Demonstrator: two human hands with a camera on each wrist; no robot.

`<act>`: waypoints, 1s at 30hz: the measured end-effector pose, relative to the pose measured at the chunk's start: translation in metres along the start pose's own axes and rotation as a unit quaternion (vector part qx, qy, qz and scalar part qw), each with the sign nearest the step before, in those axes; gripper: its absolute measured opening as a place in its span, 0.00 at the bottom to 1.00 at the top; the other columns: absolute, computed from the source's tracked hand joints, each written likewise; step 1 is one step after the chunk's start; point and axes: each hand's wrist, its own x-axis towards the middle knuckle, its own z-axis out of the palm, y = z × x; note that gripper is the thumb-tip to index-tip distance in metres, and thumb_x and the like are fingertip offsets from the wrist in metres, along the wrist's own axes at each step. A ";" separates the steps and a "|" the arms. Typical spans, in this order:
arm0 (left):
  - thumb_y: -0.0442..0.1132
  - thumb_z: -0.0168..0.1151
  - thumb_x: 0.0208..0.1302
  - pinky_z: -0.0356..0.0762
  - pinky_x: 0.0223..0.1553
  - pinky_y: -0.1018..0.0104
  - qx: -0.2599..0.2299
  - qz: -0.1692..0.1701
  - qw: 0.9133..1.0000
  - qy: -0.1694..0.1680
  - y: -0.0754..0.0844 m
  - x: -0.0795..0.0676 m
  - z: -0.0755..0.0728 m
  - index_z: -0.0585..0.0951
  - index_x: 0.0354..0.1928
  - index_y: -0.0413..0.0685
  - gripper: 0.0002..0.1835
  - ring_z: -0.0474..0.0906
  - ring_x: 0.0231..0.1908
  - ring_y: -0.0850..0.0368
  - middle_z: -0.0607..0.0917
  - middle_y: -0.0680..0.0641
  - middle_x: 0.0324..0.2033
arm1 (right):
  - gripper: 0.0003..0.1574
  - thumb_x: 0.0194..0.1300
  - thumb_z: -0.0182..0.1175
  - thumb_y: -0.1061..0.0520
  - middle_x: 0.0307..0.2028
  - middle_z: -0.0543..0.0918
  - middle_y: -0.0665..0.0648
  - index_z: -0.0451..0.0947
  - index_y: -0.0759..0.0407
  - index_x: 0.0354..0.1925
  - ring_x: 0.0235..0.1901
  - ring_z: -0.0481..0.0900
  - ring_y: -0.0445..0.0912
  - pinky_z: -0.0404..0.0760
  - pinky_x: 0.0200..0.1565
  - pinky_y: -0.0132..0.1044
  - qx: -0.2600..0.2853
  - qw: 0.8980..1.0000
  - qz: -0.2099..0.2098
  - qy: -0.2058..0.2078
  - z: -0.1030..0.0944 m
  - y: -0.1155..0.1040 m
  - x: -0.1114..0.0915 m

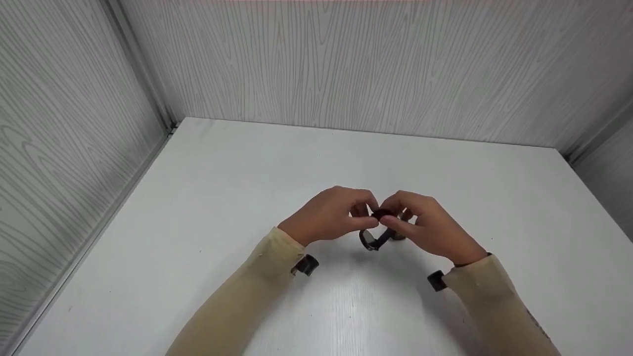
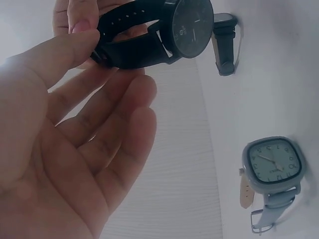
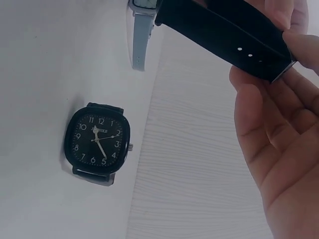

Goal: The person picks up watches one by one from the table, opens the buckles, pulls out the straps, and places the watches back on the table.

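While a pale watch point(image 2: 273, 163) and squarish black watch point(image 3: 97, 142) lie on the table point(image 1: 247, 168), our left hand point(image 1: 329, 216) and right hand point(image 1: 429, 225) pinch a round watch's strap point(image 2: 137, 53).

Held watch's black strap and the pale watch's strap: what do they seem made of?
Black strap: probably leather or silicone; matte and smooth, with punched holes that fit either. Pale watch's strap: perhaps leather or imitation, smooth with low sheen; a tan underside seems to show.

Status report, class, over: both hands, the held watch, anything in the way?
Left hand, right hand: pinching strap. Round black watch: held above table. Pale watch, square black watch: on table, neither blocking.
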 end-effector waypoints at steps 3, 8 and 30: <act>0.47 0.67 0.72 0.78 0.42 0.65 -0.004 -0.008 1.000 0.001 0.000 -0.001 0.001 0.84 0.50 0.58 0.09 0.81 0.36 0.66 0.86 0.62 0.33 | 0.09 0.72 0.66 0.55 0.44 0.86 0.41 0.82 0.46 0.49 0.38 0.84 0.43 0.82 0.41 0.38 0.003 1.000 0.008 0.000 0.000 -0.001 -0.001; 0.47 0.66 0.72 0.78 0.43 0.66 0.000 -0.011 1.000 -0.005 0.002 0.002 0.008 0.83 0.51 0.56 0.10 0.81 0.36 0.68 0.87 0.62 0.33 | 0.10 0.72 0.66 0.56 0.45 0.86 0.40 0.83 0.46 0.51 0.41 0.84 0.41 0.82 0.42 0.39 -0.005 1.000 0.024 0.004 -0.001 0.003 -0.007; 0.49 0.65 0.71 0.78 0.45 0.67 0.025 -0.022 0.999 -0.005 -0.003 0.001 0.005 0.85 0.45 0.56 0.08 0.81 0.36 0.68 0.86 0.63 0.34 | 0.09 0.74 0.64 0.56 0.42 0.87 0.46 0.83 0.52 0.50 0.36 0.85 0.44 0.84 0.38 0.36 0.025 0.999 0.037 0.004 0.004 0.008 -0.001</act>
